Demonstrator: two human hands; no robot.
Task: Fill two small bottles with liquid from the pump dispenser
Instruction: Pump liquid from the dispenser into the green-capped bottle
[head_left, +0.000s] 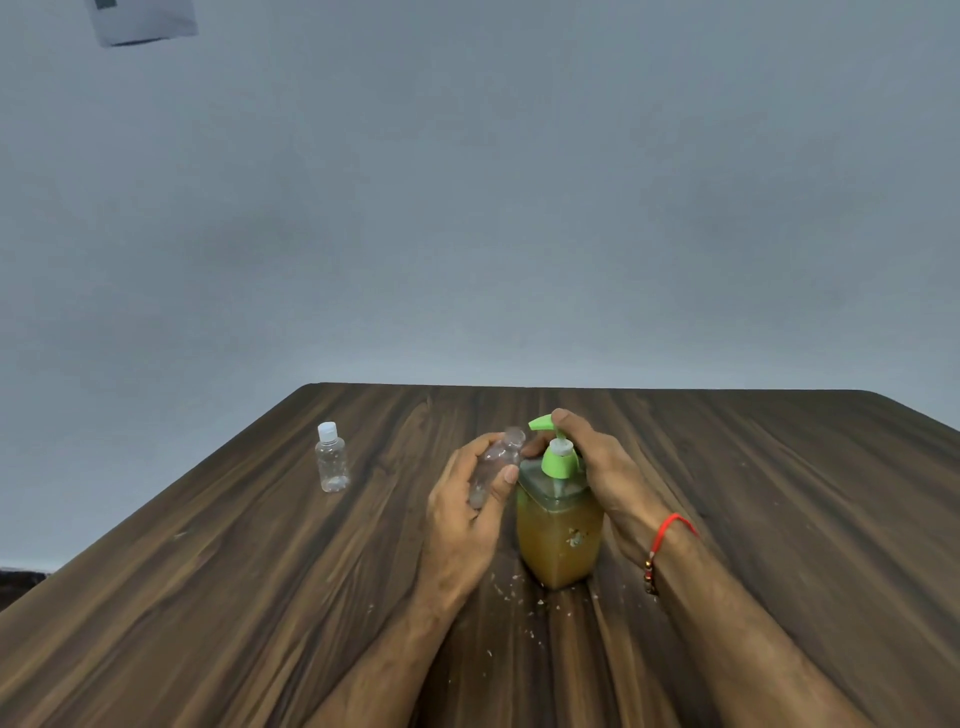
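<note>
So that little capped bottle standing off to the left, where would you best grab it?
Around its clear, rounded body, below the white cap, coming in from the side. The capped bottle stands upright and alone on the table, so a hand can probably wrap its middle unobstructed.

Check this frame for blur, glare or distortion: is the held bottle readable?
Head view: soft, even light, no glare; wide-angle bending at the table's edges. The bottle in the left hand is smeared, its fill level unreadable. The pump dispenser, under the right hand, and the capped bottle are sharper.
</note>
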